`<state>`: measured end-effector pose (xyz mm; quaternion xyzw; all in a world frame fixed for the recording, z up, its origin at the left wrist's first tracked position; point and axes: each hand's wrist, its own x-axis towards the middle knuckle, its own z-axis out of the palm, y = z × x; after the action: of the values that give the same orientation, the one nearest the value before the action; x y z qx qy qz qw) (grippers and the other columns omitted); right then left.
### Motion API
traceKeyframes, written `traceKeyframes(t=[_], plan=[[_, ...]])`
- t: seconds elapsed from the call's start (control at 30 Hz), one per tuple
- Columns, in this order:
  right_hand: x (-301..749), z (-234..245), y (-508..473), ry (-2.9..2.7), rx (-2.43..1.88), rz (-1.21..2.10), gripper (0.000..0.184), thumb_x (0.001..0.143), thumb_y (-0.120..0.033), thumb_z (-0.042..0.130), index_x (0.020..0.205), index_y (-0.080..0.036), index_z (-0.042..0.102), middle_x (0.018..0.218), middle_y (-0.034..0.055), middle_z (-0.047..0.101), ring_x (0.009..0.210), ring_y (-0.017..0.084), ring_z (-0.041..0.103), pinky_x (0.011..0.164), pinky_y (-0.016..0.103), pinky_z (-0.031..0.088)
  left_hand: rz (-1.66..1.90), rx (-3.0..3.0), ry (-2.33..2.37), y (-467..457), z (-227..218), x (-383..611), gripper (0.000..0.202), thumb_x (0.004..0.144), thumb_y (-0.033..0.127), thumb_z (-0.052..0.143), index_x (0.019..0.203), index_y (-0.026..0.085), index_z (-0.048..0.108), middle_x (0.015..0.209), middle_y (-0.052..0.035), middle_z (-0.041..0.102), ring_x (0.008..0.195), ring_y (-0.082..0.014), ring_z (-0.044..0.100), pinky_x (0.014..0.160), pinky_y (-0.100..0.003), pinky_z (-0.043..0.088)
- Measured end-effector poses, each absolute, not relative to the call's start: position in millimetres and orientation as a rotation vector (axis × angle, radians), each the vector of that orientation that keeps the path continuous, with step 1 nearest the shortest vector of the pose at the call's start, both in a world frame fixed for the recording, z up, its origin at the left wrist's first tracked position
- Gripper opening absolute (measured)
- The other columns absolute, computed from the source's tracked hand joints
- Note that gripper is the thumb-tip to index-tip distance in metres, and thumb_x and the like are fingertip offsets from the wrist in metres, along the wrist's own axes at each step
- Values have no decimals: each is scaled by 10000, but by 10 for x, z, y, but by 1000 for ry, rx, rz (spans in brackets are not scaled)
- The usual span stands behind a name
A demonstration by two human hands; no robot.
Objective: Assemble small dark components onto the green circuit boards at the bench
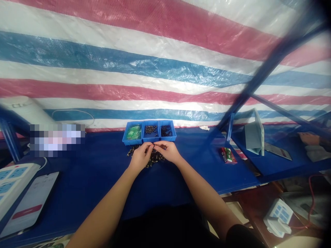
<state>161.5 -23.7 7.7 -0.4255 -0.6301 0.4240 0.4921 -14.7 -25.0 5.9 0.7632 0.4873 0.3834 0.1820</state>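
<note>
Fingers (150, 146) of both hands meet, bent and close together, just in front of three blue trays; whatever they may be pinching is too small for me to make out, so I cannot tell if they are clamped on anything. The left hand (141, 156) and the right hand (168, 150) hover at a loose heap of small parts (157, 158), dark and knobbly with brassy glints, spread on the tabletop (103, 179), a smooth, deep blue surface.

Behind it, the boxy, thin-walled trays stand side by side. The left tray (132, 142) holds flat, shiny green pieces (133, 132); the middle tray (149, 139) has stubby, brass-toned bits (150, 129); the right tray (169, 139) carries a tangle of matte black ones (166, 131).

Beyond hangs a striped sheet (155, 69), crinkled woven plastic in red, white and blue, catching light along its creases. A crumpled white scrap (204, 127) lies near its foot. Well off to the left, a flat glassy phone (31, 203) rests beside a chunky white power strip (15, 182).
</note>
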Motion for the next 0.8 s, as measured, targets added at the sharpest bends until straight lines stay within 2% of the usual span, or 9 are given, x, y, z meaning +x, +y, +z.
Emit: traceKeyframes(t=[0.2,0.4,0.5,0.63,0.8], plan=[[1618,99,-250,-1538,-1046,1007,339,778,-430,680,1004,-180,716,935,73,735,790,182,682,753,323,559,1029,2157,1350,-257,87,-145,269,955,408,396,1027,223,578,793,-4,646,655,-143,611,615,-232,436],[1620,85,-245,-1573,-1045,994,305,794,-412,668,982,-177,720,942,71,734,793,180,679,768,322,555,1015,2166,1381,-264,113,-144,279,955,418,397,950,220,594,706,9,613,621,-142,586,610,-235,422],[1620,86,-237,-1547,-1057,976,312,791,-405,672,990,-169,719,931,76,736,782,180,679,759,322,556,1047,2152,1379,-263,88,-143,286,945,431,416,982,220,607,736,3,631,621,-139,580,619,-235,431],[1633,83,-225,-1520,-1069,968,323,786,-413,676,1000,-175,718,939,77,736,796,183,682,776,329,558,1076,2126,1381,-254,52,-137,312,923,434,466,1127,235,593,743,10,637,595,-128,570,595,-228,430],[1641,74,-217,-1534,-1050,965,329,788,-424,672,1010,-185,721,961,77,735,810,188,684,790,339,558,1099,2177,1348,-232,34,-142,272,931,405,455,1057,237,628,862,-16,680,685,-140,605,645,-232,448]])
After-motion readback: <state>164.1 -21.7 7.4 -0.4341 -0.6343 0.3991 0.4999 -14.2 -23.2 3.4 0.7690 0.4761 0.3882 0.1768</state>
